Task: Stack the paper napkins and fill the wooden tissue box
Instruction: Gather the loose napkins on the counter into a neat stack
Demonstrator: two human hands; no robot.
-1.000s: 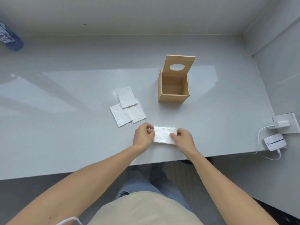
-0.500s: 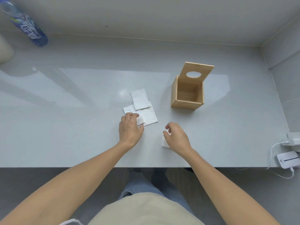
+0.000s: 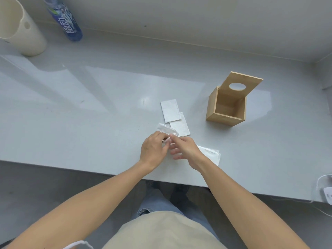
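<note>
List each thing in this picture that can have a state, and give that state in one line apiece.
wooden tissue box: lid up, nothing visible inside.
far napkin: folded, flat.
second napkin: folded, flat, partly under the far one.
lifted napkin: pinched by both hands.
near napkin: flat, by the right wrist.
left hand: pinching.
right hand: pinching, other fingers spread.
bottle: upright.

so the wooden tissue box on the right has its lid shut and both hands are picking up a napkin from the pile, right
Not quite: the head view shows the square wooden tissue box with its lid, the one with the oval hole, swung up and open, and the inside looks empty. The rest holds: the left hand and right hand meet on a white paper napkin at the pile.
</note>
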